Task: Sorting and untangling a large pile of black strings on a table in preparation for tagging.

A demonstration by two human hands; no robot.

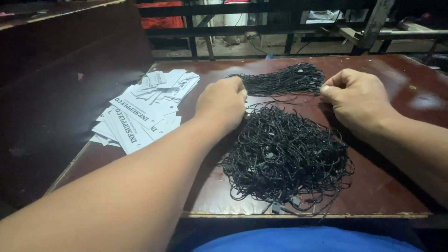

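On the dark red-brown bench (392,186), two bare hands work at a mass of thin black tag strings. The left hand (223,101) is curled into a loose fist, knuckles up, at the upper left edge of the big tangled heap of strings (284,156); its fingers are folded under, and whether they pinch a string cannot be told from here. The right hand (355,98) sits across from it, fingers narrowed with thumb pressed to forefinger, right beside the end of a smaller, straighter bundle of strings (285,80) that lies farther back on the bench. A few loose strands run between the two hands. The tangled heap spreads from just below the hands toward the near edge of the bench, where some small plastic ends stick out. To the left of the left hand, well apart from the strings, lies a fanned pile of white printed paper tags (142,112). Behind the bench runs a dark metal railing (261,28).
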